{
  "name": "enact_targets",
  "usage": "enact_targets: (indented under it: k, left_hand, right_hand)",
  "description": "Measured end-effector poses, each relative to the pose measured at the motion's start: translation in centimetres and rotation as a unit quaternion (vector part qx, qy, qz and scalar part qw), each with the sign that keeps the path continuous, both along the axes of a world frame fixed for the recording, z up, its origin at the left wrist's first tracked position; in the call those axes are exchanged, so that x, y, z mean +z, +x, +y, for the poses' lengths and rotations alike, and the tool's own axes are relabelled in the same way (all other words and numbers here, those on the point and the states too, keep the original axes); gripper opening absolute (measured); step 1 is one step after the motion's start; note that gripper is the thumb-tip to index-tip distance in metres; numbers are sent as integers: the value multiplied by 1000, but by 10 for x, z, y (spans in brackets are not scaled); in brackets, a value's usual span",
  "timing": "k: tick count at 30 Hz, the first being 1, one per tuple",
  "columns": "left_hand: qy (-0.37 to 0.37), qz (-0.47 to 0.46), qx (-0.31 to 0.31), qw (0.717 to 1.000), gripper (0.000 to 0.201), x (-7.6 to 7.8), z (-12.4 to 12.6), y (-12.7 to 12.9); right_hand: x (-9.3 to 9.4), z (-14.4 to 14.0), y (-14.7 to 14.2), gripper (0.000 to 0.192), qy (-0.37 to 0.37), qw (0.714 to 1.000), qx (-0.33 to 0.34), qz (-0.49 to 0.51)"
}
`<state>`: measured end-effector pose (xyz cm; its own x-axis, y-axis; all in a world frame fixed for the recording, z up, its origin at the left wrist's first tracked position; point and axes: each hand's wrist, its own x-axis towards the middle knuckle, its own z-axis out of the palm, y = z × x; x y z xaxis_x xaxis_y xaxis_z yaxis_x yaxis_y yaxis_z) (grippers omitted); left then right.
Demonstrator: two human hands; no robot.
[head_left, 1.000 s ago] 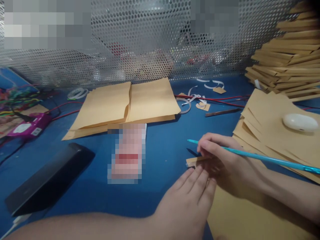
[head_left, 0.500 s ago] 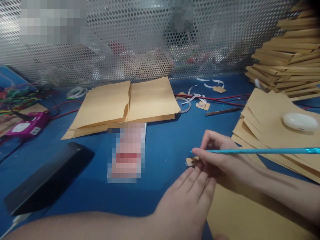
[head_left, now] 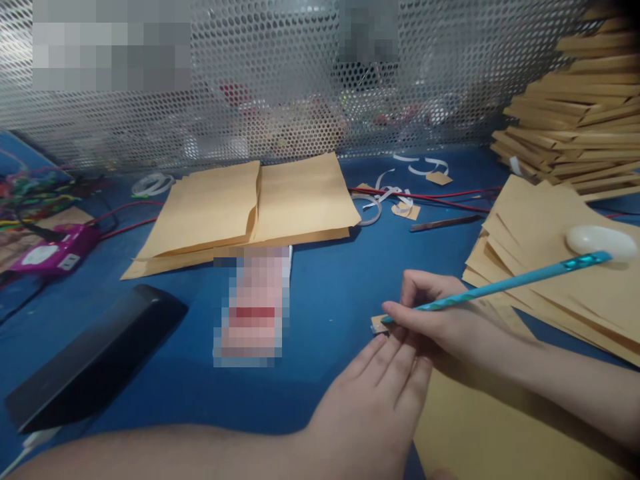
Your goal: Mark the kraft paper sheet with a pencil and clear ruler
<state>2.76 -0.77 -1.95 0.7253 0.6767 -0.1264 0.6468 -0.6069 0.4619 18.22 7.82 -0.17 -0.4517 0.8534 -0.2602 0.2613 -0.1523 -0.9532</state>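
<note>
My right hand [head_left: 435, 310] grips a slim turquoise pen [head_left: 505, 283] with a shiny foil-like band near its upper end. The pen slants down to the left, its tip at a small brown paper piece [head_left: 379, 323] with something clear along its edge. My left hand [head_left: 375, 400] lies palm down with fingers stretched out, the fingertips beside that piece and against my right hand. What lies beneath these fingers is hidden. Under both wrists spreads a large brown envelope or sheet [head_left: 490, 427].
Brown envelopes [head_left: 300, 200] lie across the back, above a blurred-out pinkish phone-like object [head_left: 257, 293]. A black device [head_left: 100, 353] is at left. Tweezers [head_left: 445, 223], white strips [head_left: 393, 193] and red cables sit behind my hands. A white oval case [head_left: 600, 243] rests on envelopes at right.
The pen has tilted from nearly level to slanting, its top end rising and swinging left, its tip lowering onto the paper piece. My left hand has stayed in place.
</note>
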Motion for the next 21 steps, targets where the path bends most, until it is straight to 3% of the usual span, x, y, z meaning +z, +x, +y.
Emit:
enact_targets:
  k: [5, 15, 21]
  left_hand:
    - [17, 3, -3, 1000, 81, -1, -1, 0]
    - [26, 12, 3, 1000, 83, 0, -1, 0]
    - [34, 16, 9, 999, 83, 1, -3, 1]
  right_hand:
    - [0, 1, 0, 32, 24, 999, -6, -21]
    - [-1, 0, 1, 31, -12, 1000, -14, -5]
    - [2, 0, 0, 32, 4, 1000, 1, -25]
